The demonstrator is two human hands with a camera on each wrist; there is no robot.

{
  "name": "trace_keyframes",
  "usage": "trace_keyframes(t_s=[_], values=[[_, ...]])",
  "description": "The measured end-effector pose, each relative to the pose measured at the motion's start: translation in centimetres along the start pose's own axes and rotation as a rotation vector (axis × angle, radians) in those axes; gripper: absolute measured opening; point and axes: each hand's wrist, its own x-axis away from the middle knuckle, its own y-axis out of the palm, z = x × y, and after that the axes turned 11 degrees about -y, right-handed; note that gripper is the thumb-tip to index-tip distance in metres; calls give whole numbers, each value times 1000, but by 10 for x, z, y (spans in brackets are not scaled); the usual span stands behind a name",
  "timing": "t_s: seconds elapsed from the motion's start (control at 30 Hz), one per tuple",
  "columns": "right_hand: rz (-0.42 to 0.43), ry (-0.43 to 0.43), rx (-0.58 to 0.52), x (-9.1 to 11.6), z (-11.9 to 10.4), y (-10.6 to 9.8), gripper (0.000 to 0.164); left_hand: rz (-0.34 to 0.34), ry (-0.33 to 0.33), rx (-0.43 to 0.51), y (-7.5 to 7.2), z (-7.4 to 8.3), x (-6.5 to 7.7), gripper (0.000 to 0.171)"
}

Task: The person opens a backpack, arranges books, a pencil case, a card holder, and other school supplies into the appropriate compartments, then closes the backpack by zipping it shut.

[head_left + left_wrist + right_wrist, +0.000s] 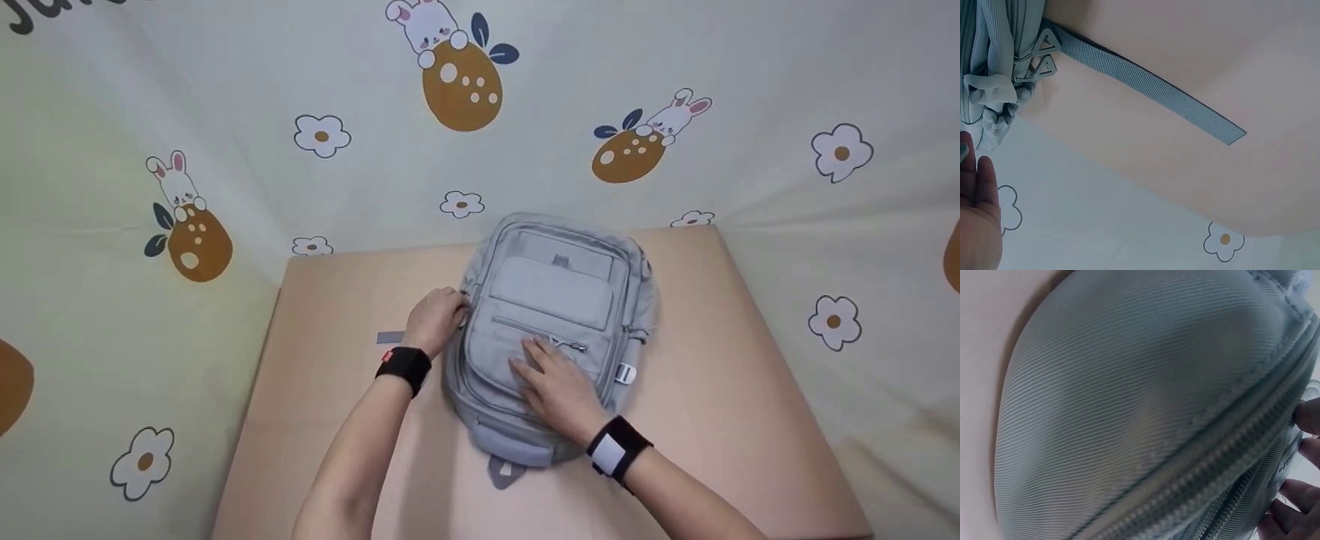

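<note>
A grey backpack lies front side up, its top handle toward the person. At its left edge my left hand has its fingers curled in. In the left wrist view a small grey zipper pull shows at the fingers of the left hand, partly cut off by the frame. My right hand rests on the lower front panel with fingers spread, just below the front pocket zipper. The right wrist view shows those fingertips against the fabric, past a double zipper track.
The backpack lies on a tan box-like table. A loose grey strap extends from its left side, near two triangular plastic loops. A white buckle sits on the right side. Patterned cloth hangs behind and around.
</note>
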Motion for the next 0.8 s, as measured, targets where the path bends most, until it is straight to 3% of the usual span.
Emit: trace_keyframes(t_s=[0.43,0.6,0.8], values=[[-34,27,-36,0,0,-1,52,94,177,-50,0,-10,28,5],[-38,23,-44,0,0,-3,52,102,159,5,4,-13,33,5],[24,-36,-54,10,3,-2,49,97,124,28,8,-15,35,5]])
